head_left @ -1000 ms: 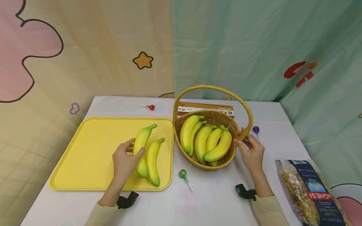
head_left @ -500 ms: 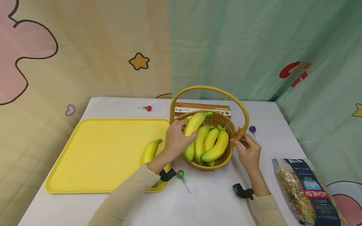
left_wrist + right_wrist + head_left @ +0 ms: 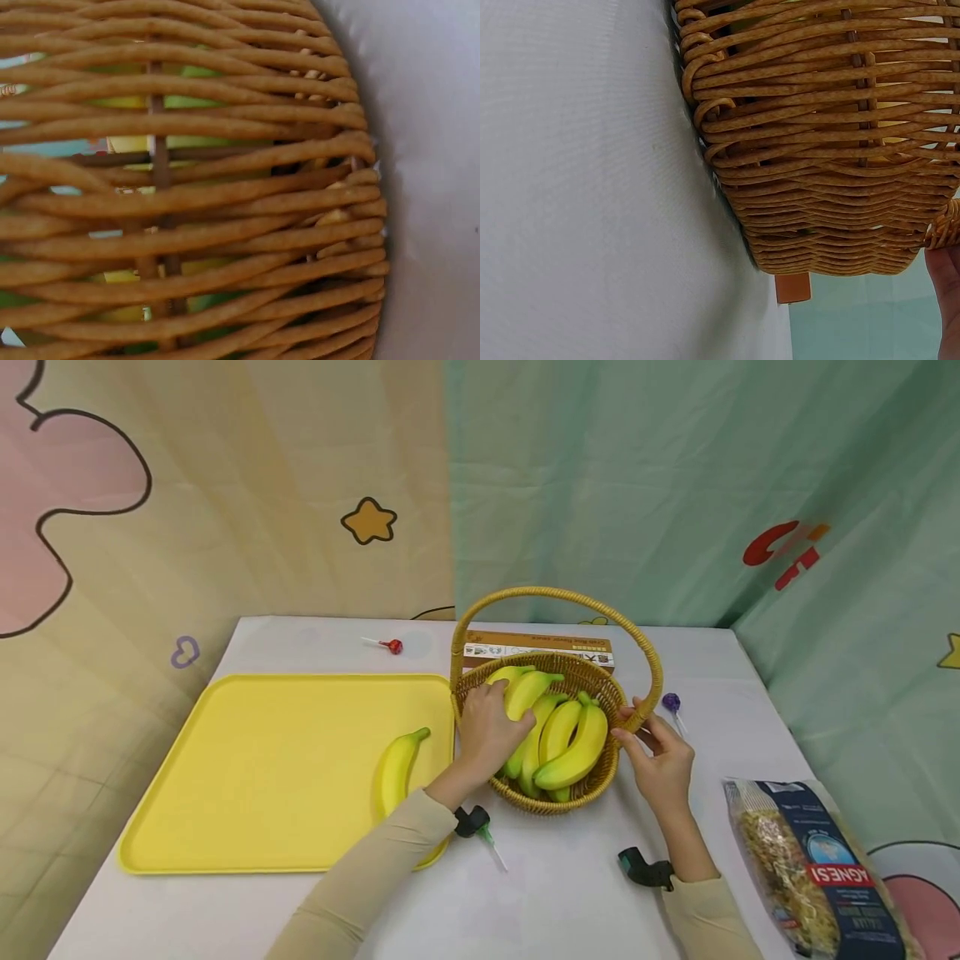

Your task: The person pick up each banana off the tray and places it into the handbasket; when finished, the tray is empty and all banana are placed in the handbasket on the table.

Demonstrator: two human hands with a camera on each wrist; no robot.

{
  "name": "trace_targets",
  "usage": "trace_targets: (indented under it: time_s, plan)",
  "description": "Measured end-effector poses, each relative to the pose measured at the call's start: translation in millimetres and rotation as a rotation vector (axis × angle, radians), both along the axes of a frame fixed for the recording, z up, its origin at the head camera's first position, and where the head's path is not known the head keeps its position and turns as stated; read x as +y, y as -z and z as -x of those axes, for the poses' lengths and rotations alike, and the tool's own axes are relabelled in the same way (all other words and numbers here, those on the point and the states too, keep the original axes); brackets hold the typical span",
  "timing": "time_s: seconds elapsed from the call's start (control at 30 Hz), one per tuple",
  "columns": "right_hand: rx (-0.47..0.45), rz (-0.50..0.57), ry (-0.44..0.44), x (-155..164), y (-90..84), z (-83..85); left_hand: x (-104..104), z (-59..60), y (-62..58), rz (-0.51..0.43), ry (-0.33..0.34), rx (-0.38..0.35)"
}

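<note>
My left hand (image 3: 489, 727) is inside the left part of the wicker basket (image 3: 551, 807), fingers and thumb around a yellow-green banana (image 3: 531, 690). Several other bananas (image 3: 577, 747) lie in the basket beside it. With thumb and fingers, my right hand (image 3: 660, 764) pinches the right rim where the arched handle (image 3: 651, 660) joins. In the left wrist view the woven wall (image 3: 187, 202) fills most of the picture and hides that hand. The right wrist view has a thumb (image 3: 946, 292) against the handle's base. One banana (image 3: 397, 768) lies on the yellow tray (image 3: 262, 760), partly behind my left forearm.
Behind the basket lies a brown box (image 3: 540, 642). A red lollipop (image 3: 393, 647) is at the back, a purple one (image 3: 671, 702) right of the basket, and a green one (image 3: 487, 835) in front, partly covered. A pasta bag (image 3: 821, 868) lies at front right.
My left hand has lifted a banana off the tray, carried it right and lowered it into the basket among the others. The right hand keeps its hold on the rim.
</note>
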State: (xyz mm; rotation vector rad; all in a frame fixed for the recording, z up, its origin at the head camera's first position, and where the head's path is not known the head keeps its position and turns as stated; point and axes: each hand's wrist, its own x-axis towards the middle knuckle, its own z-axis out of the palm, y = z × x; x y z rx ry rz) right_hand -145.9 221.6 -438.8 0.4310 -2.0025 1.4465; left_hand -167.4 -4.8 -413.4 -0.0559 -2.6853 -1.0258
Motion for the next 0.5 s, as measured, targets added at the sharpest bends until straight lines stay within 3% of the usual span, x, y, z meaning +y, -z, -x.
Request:
trace_targets:
  time_s: [0.2, 0.3, 0.5]
  plan:
    - [0.013, 0.015, -0.015, -7, -14.7, -8.1, 1, -1.5, 2.9, 0.038, -0.002, 0.06]
    - [0.006, 0.01, -0.008, -7, -14.7, -8.6, -3, -7.0, -0.5, -0.013, 0.027, 0.044]
    - [-0.025, -0.007, 0.025, 1, 4.9, -0.8, -28, -39.9, -19.5, -0.139, 0.094, -0.009]
